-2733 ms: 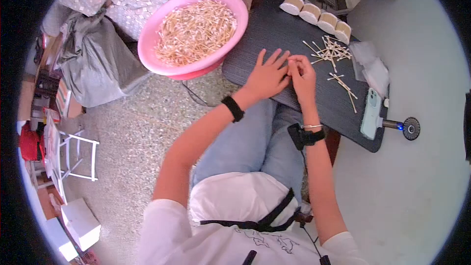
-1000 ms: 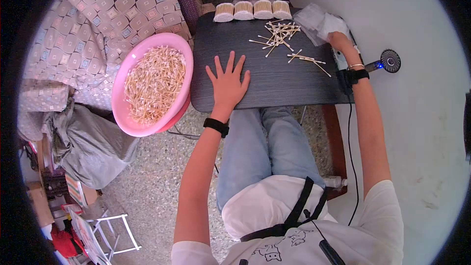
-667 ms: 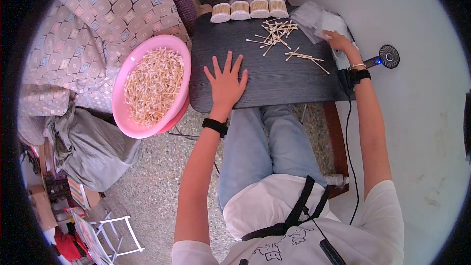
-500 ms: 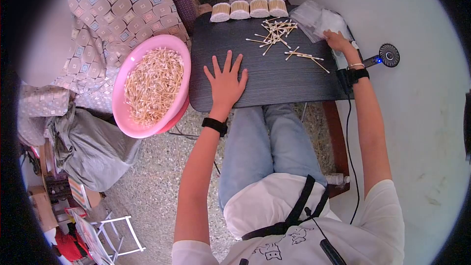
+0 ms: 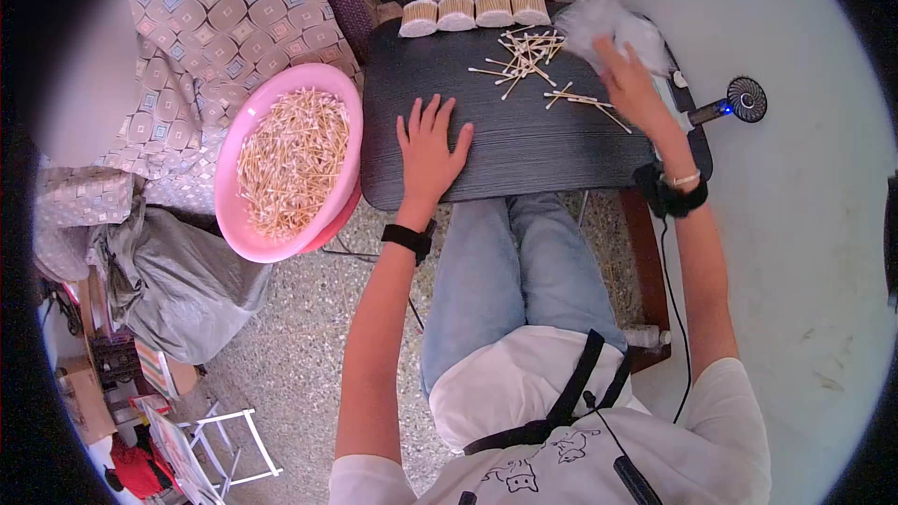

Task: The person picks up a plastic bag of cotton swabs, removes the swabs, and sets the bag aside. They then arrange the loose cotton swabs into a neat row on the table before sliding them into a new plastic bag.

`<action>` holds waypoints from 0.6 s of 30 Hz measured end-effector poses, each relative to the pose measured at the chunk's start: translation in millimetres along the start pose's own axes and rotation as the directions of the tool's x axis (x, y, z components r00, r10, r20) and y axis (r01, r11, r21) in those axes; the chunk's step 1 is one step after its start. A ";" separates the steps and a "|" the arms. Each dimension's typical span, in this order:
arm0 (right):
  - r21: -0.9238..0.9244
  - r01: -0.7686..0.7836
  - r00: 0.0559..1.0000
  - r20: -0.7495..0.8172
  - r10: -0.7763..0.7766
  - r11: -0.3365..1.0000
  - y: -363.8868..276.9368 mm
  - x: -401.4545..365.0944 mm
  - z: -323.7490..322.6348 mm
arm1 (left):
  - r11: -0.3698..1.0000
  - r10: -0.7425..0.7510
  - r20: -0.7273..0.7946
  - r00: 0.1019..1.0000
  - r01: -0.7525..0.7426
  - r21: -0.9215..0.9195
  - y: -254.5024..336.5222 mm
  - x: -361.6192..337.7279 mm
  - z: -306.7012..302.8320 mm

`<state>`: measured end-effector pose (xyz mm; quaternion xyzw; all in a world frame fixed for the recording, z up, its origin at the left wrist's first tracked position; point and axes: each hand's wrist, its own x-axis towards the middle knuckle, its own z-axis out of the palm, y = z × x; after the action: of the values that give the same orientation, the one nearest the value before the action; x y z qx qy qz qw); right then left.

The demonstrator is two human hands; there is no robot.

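Fingers [image 5: 417, 118] of the left hand [image 5: 430, 151] lie spread flat on the dark counter [image 5: 533, 145], while the right hand [image 5: 634, 89] touches a crumpled, clear plastic bag [image 5: 599, 17] at the counter's far right corner, its grip too blurred to tell, beside scattered cotton swabs [image 5: 524, 51].

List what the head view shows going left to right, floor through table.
grey sack → pink basin of swabs → left hand flat on the table → loose swab pile → right hand → small fan
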<state>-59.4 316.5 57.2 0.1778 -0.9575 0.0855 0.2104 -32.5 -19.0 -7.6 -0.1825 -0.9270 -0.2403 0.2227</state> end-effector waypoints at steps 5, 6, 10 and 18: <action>0.307 0.185 0.983 -0.043 -0.180 0.934 -104.1 -20.6 -21.0 | 0.836 -0.081 -0.053 0.995 0.038 -0.548 9.2 3.5 -21.6; 0.326 0.181 0.982 -0.018 -0.186 0.928 -117.9 -25.1 -21.3 | 0.760 -0.145 -0.032 0.989 0.091 -0.644 18.5 2.4 -27.1; 0.410 0.178 0.969 0.083 -0.231 0.894 -149.4 -39.3 -20.8 | 0.414 -0.309 0.194 0.931 0.316 -0.854 50.4 2.0 -41.0; 0.845 -0.369 0.917 0.262 0.302 0.388 -150.9 -47.3 -11.2 | 0.285 -0.309 0.340 0.888 0.427 -0.858 57.9 -7.0 -56.4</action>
<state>41.7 194.4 60.1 0.0661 -0.7956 0.6012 0.0351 17.5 -2.9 54.2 -0.0685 -0.6627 -0.7453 -0.0276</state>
